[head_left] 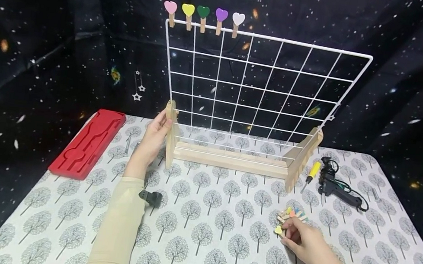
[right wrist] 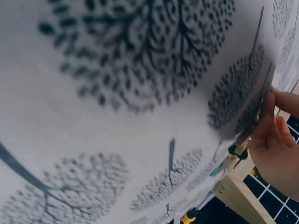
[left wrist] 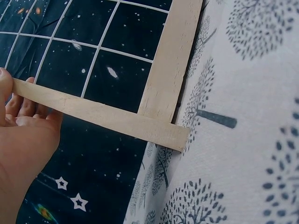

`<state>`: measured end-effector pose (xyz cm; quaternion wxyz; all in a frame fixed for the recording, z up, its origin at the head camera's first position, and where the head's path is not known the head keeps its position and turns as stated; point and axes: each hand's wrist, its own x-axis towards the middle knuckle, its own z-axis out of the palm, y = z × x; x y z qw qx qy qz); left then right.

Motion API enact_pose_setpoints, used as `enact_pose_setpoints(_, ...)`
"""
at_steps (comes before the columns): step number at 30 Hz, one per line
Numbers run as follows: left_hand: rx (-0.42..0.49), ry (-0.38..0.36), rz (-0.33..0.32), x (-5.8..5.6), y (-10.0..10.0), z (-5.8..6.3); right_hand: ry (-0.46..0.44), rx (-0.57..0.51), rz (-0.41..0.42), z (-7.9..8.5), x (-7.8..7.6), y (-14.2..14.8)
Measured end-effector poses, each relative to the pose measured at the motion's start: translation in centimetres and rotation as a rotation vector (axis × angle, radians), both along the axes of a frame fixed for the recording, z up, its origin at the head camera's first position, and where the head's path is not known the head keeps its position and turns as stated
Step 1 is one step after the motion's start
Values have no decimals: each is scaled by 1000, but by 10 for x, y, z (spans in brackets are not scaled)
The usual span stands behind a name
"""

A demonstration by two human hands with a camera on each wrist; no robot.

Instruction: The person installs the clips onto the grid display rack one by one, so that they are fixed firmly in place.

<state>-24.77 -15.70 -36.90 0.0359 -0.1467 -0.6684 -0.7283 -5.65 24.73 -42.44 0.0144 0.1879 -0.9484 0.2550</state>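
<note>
We find the wooden stand's left upright (head_left: 170, 144) in the left hand (head_left: 153, 134), thumb in front and fingers wrapped behind it. The right hand (head_left: 310, 245) is low on the patterned cloth (head_left: 219, 233), thumb and fingers bent in at a yellow heart clip (head_left: 278, 230); we cannot tell whether they pinch it, as the fingertips hide the contact. Just beyond lies a small cluster of clips (head_left: 292, 213), close against the fingers.

Five heart clips (head_left: 221, 14) sit on the top wire of the white grid (head_left: 220, 57), toward its left end: pink, yellow, green, purple and white. The grid leans back between the uprights.

Right of the stand we note a yellow-handled screwdriver (head_left: 313, 169) and, beside it, a black glue gun (head_left: 339, 193) with looped cord; both lie beyond the right hand. A red tray (head_left: 96, 147) lies along the cloth's left edge, beyond the left forearm.

The cloth's back edge runs close behind the stand, before a dark starry backdrop (head_left: 44, 87). We record open cloth between the forearms, and open top wire right of the white heart.
</note>
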Motion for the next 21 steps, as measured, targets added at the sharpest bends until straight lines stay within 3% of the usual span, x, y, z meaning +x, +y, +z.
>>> enact_pose_setpoints(5, -6, -11, 5, 0, 0, 0, -65, 42, 24, 4, -4, -2)
enact_pose_setpoints(13, -4, -16, 5, 1, -1, 0, -77, 92, -31, 3, -10, -12)
enact_pose_setpoints(21, -13, -13, 1, 1, -1, 0, -114, 57, -16, 4, -15, -14)
